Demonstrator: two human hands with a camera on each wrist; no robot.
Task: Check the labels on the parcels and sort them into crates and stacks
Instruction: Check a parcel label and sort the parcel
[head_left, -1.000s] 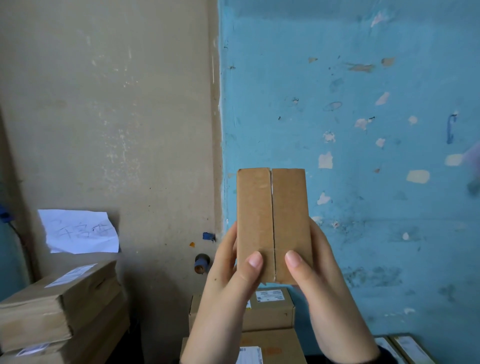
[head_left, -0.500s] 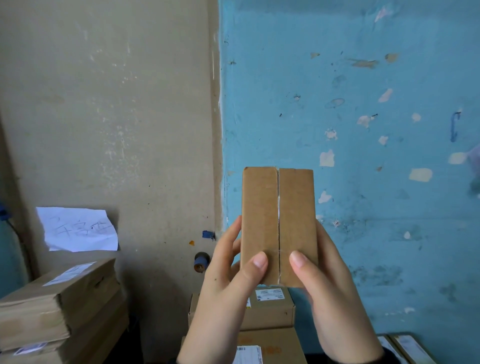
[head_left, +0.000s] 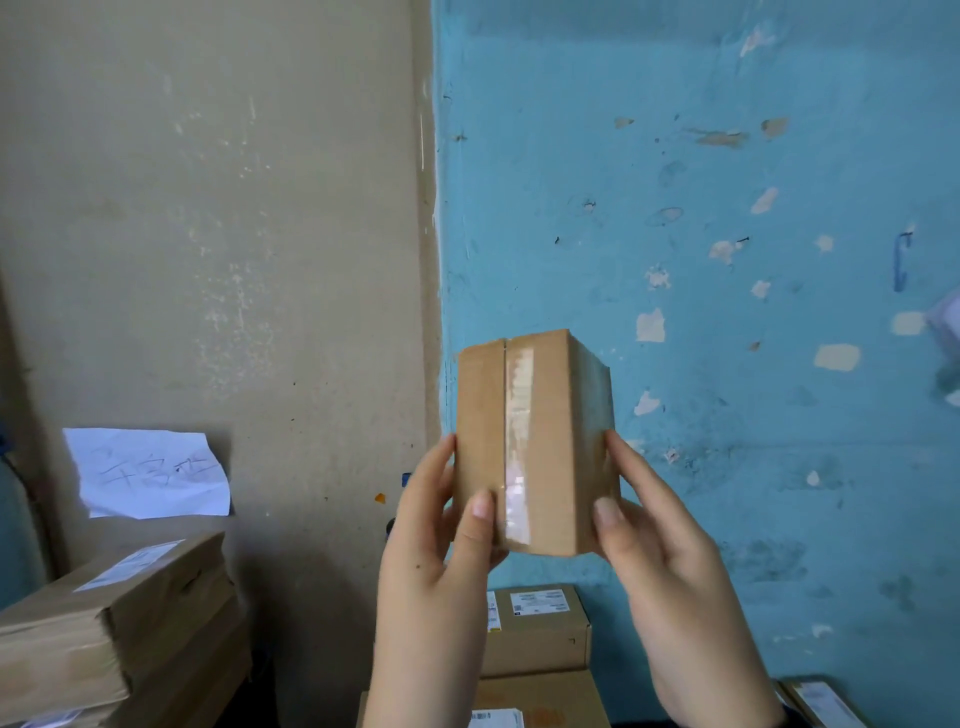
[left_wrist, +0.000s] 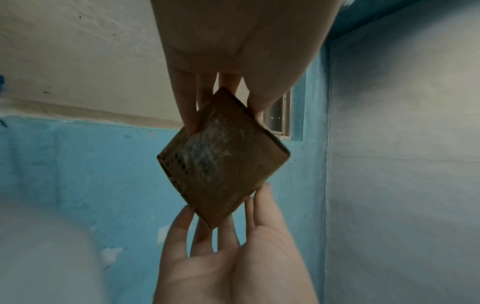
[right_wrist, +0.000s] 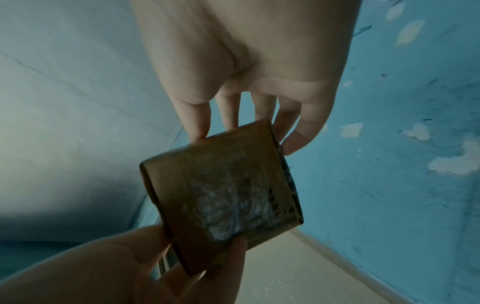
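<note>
Both hands are up in front of the wall, and between them stands a small cardboard parcel, held upright on end. The left hand grips it from the 9 o'clock side, thumb pressed on the near face low down and fingers wrapped round the back. The right hand takes the 3 o'clock side, thumb on the near right edge and fingers reaching behind. From the left wrist view the parcel shows its end face like a diamond, with the left hand pinching it from 12 o'clock and the right hand cupping it from 6 o'clock. The right wrist view gives the reverse: right hand at 12 o'clock, fingertips on the parcel, left hand at 7 o'clock. A strip of clear tape runs down the near face beside the flap seam; no label shows on this face. Further out, at 6 o'clock under the hands, sits a stack of labelled boxes. At 8 o'clock there is a taller pile of flat cartons, and above it a sheet of handwritten paper on the beige wall. Behind the parcel is the chipped blue wall.
</note>
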